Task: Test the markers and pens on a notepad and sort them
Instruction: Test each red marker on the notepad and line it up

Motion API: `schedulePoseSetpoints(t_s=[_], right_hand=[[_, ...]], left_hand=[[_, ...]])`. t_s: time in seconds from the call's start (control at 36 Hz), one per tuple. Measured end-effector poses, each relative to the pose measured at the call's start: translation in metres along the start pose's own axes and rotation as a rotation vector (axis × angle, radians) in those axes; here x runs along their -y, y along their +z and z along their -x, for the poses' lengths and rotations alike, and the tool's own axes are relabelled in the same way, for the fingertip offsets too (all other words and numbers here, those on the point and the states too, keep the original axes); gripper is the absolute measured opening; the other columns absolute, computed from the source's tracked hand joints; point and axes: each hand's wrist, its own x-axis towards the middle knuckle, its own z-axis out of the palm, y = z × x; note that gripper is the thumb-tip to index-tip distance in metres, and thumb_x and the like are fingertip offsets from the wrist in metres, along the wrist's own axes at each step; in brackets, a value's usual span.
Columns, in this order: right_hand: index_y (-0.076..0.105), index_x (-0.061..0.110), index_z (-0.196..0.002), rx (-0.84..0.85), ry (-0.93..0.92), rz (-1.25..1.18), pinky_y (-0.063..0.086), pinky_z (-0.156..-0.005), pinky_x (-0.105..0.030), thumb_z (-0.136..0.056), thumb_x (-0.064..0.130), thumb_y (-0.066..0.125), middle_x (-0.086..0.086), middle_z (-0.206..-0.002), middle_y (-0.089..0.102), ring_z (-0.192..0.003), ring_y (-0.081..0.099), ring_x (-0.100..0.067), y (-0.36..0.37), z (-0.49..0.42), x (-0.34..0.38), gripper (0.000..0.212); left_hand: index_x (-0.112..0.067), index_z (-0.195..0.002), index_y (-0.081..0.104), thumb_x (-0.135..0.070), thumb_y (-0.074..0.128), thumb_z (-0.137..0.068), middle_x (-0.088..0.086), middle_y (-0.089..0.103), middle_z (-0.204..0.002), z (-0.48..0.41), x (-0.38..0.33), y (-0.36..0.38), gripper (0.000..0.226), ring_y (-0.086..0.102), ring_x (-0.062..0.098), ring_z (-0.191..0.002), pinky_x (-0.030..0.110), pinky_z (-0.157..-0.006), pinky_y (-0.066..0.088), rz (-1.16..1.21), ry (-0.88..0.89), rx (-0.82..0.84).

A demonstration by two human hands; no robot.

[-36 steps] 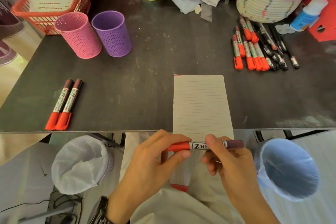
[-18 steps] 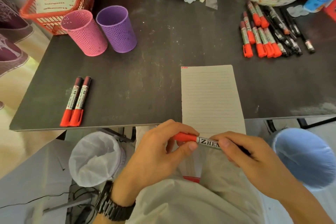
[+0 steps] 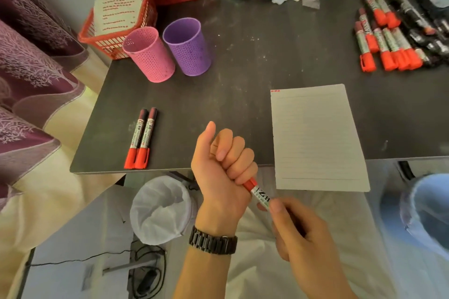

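The left hand (image 3: 223, 165) is closing in a fist round the red cap end of a marker (image 3: 260, 194) while the right hand (image 3: 301, 235) is gripping its labelled barrel, both hovering just off the table (image 3: 243, 60) edge, beside the overhanging notepad (image 3: 315, 138).

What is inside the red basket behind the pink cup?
Sheets of paper with red writing stand in the red basket, sticking out above its rim. Whatever lies below them is covered.

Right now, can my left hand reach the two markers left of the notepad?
Probably not yet: the left hand grips the held marker by its cap. Once freed, bare table leads to the two markers.
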Motion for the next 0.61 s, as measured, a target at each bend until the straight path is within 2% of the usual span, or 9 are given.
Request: schedulePoseSetpoints(t_s=[0.06,0.11,0.19,0.25,0.33,0.44,0.53,0.61], right_hand=[[0.075,0.026,-0.084,-0.06,-0.014,0.039,0.028,-0.05,-0.025,-0.086,0.063,0.058,0.008,-0.053,0.039,-0.049,0.031,-0.009,0.001,0.004,-0.003,0.04],[0.076,0.028,-0.084,-0.106,0.013,-0.001,0.026,-0.055,-0.029,-0.085,0.057,0.059,0.01,-0.054,0.04,-0.05,0.031,-0.01,0.003,0.008,-0.006,0.033],[0.075,0.03,-0.083,-0.141,0.049,-0.042,0.025,-0.054,-0.031,-0.086,0.06,0.061,0.011,-0.053,0.037,-0.049,0.029,-0.01,0.006,0.015,-0.006,0.033],[0.075,0.027,-0.084,-0.153,0.061,-0.053,0.026,-0.052,-0.032,-0.083,0.059,0.059,0.009,-0.053,0.036,-0.049,0.029,-0.01,0.006,0.018,-0.006,0.036],[0.073,0.024,-0.085,-0.181,0.071,-0.065,0.027,-0.052,-0.033,-0.09,0.06,0.061,0.01,-0.053,0.037,-0.049,0.03,-0.01,0.006,0.024,-0.006,0.039],[0.073,0.023,-0.084,-0.225,0.1,-0.108,0.028,-0.051,-0.028,-0.08,0.067,0.061,0.012,-0.052,0.036,-0.047,0.03,-0.008,0.01,0.032,-0.01,0.046],[0.074,0.023,-0.084,-0.203,0.103,-0.129,0.027,-0.048,-0.026,-0.078,0.067,0.063,0.012,-0.051,0.035,-0.045,0.029,-0.007,0.011,0.03,-0.008,0.046],[0.076,0.026,-0.084,-0.111,0.073,-0.072,0.027,-0.049,-0.028,-0.078,0.066,0.062,0.011,-0.052,0.035,-0.047,0.03,-0.008,0.008,0.018,0.003,0.042]], left_hand=[[-0.023,-0.052,0.029,-0.041,0.049,-0.095,-0.009,0.017,-0.048,0.0,0.004,-0.001,0.051,0.01,0.007,-0.038,0.022,-0.033,0.008,-0.001,-0.032,-0.009],[-0.023,-0.052,0.028,-0.041,0.05,-0.094,-0.009,0.017,-0.047,0.001,0.009,-0.001,0.052,0.01,0.006,-0.037,0.021,-0.032,0.009,-0.009,-0.06,-0.011],[-0.024,-0.05,0.027,-0.039,0.049,-0.094,-0.009,0.015,-0.047,0.001,0.015,-0.001,0.051,0.008,0.006,-0.037,0.019,-0.031,0.009,0.0,-0.093,-0.028],[-0.024,-0.049,0.026,-0.037,0.047,-0.095,-0.009,0.013,-0.047,0.001,0.018,-0.003,0.052,0.007,0.007,-0.037,0.019,-0.03,0.009,0.011,-0.117,-0.025],[-0.026,-0.049,0.023,-0.035,0.044,-0.096,-0.01,0.012,-0.047,0.001,0.021,-0.005,0.052,0.007,0.007,-0.036,0.018,-0.03,0.009,0.023,-0.161,0.026],[-0.026,-0.05,0.021,-0.034,0.042,-0.098,-0.01,0.012,-0.047,0.003,0.025,-0.005,0.054,0.007,0.007,-0.036,0.017,-0.03,0.01,0.008,-0.197,0.056],[-0.026,-0.049,0.023,-0.034,0.043,-0.098,-0.01,0.013,-0.047,0.003,0.022,-0.004,0.054,0.008,0.007,-0.036,0.017,-0.029,0.013,-0.029,-0.175,0.053],[-0.024,-0.05,0.029,-0.034,0.043,-0.1,-0.009,0.016,-0.047,0.0,0.009,-0.006,0.053,0.01,0.006,-0.037,0.018,-0.03,0.015,-0.072,-0.089,0.043]])
